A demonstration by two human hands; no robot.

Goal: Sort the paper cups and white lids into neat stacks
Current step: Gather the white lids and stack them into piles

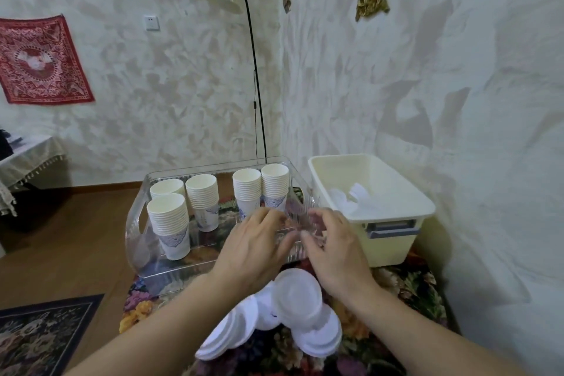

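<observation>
Several stacks of white paper cups (169, 220) with blue print stand upright in a clear plastic tray (134, 223). A loose, overlapping pile of white lids (297, 296) lies on the flowered cloth in front of the tray. My left hand (256, 249) and my right hand (331, 249) meet fingertip to fingertip at the tray's front right corner, fingers curled toward each other. The ribbed clear wall blurs the fingertips, so I cannot tell whether they hold anything.
A cream plastic bin (421, 201) stands right of the tray against the wall, with more white lids (351, 198) inside. A floor lamp (254, 70) rises behind the tray. The flowered cloth (412, 284) covers the small table; wood floor and a dark rug (39, 333) lie to the left.
</observation>
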